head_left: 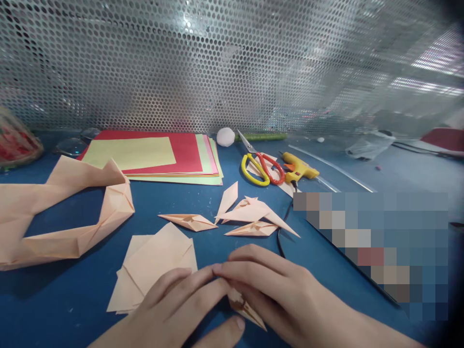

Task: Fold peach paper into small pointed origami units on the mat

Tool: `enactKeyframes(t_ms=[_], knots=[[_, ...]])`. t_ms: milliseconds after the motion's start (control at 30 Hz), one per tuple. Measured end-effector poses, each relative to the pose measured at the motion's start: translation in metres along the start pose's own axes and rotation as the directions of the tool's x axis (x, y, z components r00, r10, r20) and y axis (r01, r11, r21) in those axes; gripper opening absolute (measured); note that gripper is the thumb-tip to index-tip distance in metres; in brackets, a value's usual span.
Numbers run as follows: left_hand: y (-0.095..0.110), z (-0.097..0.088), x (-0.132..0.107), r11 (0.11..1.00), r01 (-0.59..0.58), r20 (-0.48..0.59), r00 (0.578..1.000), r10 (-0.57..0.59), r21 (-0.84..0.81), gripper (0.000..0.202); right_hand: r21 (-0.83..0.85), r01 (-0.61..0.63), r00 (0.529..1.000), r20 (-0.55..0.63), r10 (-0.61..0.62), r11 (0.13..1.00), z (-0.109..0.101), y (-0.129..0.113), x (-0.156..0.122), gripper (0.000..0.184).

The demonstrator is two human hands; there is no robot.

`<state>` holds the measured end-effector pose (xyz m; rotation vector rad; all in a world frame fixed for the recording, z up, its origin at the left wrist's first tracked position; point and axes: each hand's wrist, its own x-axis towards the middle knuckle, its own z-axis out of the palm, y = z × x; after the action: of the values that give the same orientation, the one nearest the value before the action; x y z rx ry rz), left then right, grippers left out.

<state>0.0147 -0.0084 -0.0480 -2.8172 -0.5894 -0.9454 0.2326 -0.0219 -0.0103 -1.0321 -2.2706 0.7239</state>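
Observation:
Low at the front, both hands meet over a small folded peach paper piece [250,315] whose pointed end sticks out below. My right hand [279,287] is closed around it, covering most of its upper part. My left hand [188,302] presses its fingertips against the same piece, with the thumb just below it. Beside my left hand lies a loose stack of square peach paper sheets [155,258]. Beyond the hands, several pointed folded peach pieces [250,211] lie in a group, another folded piece [192,221] to their left.
A large folded peach paper loop [116,203] stands at left. Behind are stacked coloured sheets [188,154], a white ball [225,137], scissors [255,169] with yellow and red handles, and a yellow glue gun [299,166] with a black cord. A perforated metal screen [163,67] borders the blue table [83,299].

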Motion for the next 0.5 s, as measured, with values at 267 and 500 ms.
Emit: enactKeyframes(t_ms=[267,500], knots=[[-0.006,0.002,-0.002,0.996,-0.045,0.061,0.997,0.04,0.083,0.035,-0.08,-0.03,0.996,-0.086,0.023,0.996,-0.002,-0.007,-0.008,0.017],[-0.005,0.0,-0.012,0.99,-0.055,0.084,0.995,0.044,0.132,0.031,-0.06,-0.175,0.975,0.126,0.181,0.983,-0.003,-0.01,-0.013,0.031]])
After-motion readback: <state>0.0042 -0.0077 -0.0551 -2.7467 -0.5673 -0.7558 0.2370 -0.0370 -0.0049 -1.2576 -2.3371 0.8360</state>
